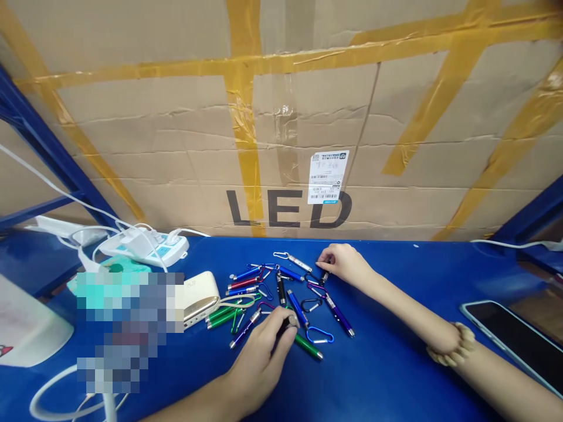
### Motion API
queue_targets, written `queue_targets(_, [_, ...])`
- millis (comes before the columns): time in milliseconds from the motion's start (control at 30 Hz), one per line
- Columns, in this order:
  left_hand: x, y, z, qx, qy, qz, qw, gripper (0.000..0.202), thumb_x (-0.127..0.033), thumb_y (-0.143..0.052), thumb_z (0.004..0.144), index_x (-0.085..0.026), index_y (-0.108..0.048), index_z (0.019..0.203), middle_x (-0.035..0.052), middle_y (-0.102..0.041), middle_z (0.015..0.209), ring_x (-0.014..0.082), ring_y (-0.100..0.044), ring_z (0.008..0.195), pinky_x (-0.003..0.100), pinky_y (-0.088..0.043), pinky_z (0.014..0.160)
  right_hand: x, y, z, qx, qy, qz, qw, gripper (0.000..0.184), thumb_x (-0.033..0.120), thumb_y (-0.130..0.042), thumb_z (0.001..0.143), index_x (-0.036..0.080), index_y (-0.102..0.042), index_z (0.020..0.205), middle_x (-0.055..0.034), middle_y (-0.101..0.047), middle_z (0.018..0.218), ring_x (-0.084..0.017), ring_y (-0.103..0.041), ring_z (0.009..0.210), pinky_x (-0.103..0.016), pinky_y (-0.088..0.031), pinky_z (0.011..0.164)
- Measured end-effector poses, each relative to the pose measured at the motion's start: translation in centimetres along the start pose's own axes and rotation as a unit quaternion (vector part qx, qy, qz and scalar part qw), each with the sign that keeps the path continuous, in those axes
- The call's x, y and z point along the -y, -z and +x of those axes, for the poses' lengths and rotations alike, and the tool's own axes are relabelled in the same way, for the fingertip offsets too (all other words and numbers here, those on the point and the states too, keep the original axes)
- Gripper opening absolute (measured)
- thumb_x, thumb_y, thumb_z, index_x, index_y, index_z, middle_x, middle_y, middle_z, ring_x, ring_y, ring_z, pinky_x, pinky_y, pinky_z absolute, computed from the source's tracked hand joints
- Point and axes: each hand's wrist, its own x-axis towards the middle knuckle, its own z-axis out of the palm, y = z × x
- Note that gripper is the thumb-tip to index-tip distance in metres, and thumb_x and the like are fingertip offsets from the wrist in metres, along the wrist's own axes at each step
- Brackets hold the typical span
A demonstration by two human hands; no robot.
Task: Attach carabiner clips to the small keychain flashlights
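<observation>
The left hand (259,360) pinches a dark pen light (287,323) between its thumb and fingers. The right hand (345,264) has its fingers bunched at a small black pen light (324,276), but I cannot tell if it pinches it. A heap of pen lights (281,290) with clips lies between the hands. The clips could hook together, so pulling one could drag others along. A pen light could also roll away if a hand bumps it.
</observation>
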Motion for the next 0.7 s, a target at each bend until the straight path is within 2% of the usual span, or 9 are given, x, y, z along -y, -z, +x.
queue_targets(133, [0.7, 0.7, 0.2, -0.013, -0.022, 0.033, 0.999, 0.015, -0.026, -0.033, 0.093, -0.021, -0.047, 0.091, 0.0001, -0.055, 0.081, 0.0131, -0.05, 0.072, 0.022, -0.041, 0.068, -0.9, -0.4, 0.5, -0.013, -0.013, 0.012, 1.0, 0.008, 0.021, -0.064, 0.074, 0.02, -0.07, 0.069, -0.003, -0.071, 0.073, -0.02, -0.065, 0.067, -0.026, -0.045, 0.055])
queue_targets(233, [1.0, 0.9, 0.4, -0.019, -0.024, 0.038, 0.999, 0.014, -0.026, -0.035, 0.093, -0.021, -0.047, 0.09, -0.0007, -0.054, 0.078, 0.0122, -0.049, 0.068, 0.02, -0.041, 0.065, -1.2, -0.3, 0.7, -0.016, -0.011, 0.043, 0.999, 0.006, 0.021, -0.065, 0.074, 0.02, -0.07, 0.078, -0.0014, -0.071, 0.074, -0.019, -0.066, 0.068, -0.027, -0.048, 0.059])
queue_targets(367, [1.1, 0.8, 0.4, -0.022, -0.032, 0.028, 0.999, 0.011, -0.026, -0.036, 0.092, -0.021, -0.047, 0.092, -0.0019, -0.052, 0.075, 0.0112, -0.047, 0.065, 0.02, -0.039, 0.063, 0.2, 0.7, 0.4, -0.018, -0.005, 0.117, 0.993, 0.02, 0.026, -0.068, 0.073, 0.017, -0.069, 0.09, -0.003, -0.072, 0.075, -0.017, -0.068, 0.069, -0.026, -0.054, 0.068])
queue_targets(467, [1.2, 0.7, 0.3, -0.027, -0.014, 0.024, 0.999, 0.012, -0.027, -0.036, 0.093, -0.021, -0.046, 0.09, -0.0029, -0.05, 0.071, 0.0107, -0.044, 0.062, 0.019, -0.038, 0.06, 2.5, 1.7, -0.8, -0.018, -0.007, 0.293, 0.956, 0.025, 0.033, -0.074, 0.065, 0.015, -0.071, 0.083, -0.0048, -0.072, 0.071, -0.02, -0.069, 0.069, -0.029, -0.056, 0.067])
queue_targets(533, [1.3, 0.7, 0.3, -0.029, -0.013, 0.023, 0.999, 0.012, -0.027, -0.035, 0.093, -0.021, -0.046, 0.09, -0.0033, -0.05, 0.071, 0.0103, -0.045, 0.061, 0.019, -0.038, 0.059, 4.3, 2.2, -1.9, 0.019, 0.01, 0.377, 0.926, 0.025, 0.034, -0.076, 0.062, 0.017, -0.073, 0.079, -0.0038, -0.072, 0.071, -0.019, -0.069, 0.067, -0.027, -0.056, 0.064])
queue_targets(700, [1.5, 0.4, 0.2, -0.038, -0.072, 0.023, 0.996, 0.01, -0.024, -0.037, 0.093, -0.021, -0.047, 0.091, -0.0024, -0.057, 0.073, 0.0097, -0.051, 0.063, 0.017, -0.041, 0.061, 7.2, 2.4, -4.1, 0.096, 0.077, 0.471, 0.874, 0.006, 0.024, -0.074, 0.066, 0.019, -0.073, 0.069, -0.0023, -0.071, 0.072, -0.013, -0.066, 0.065, -0.022, -0.053, 0.058])
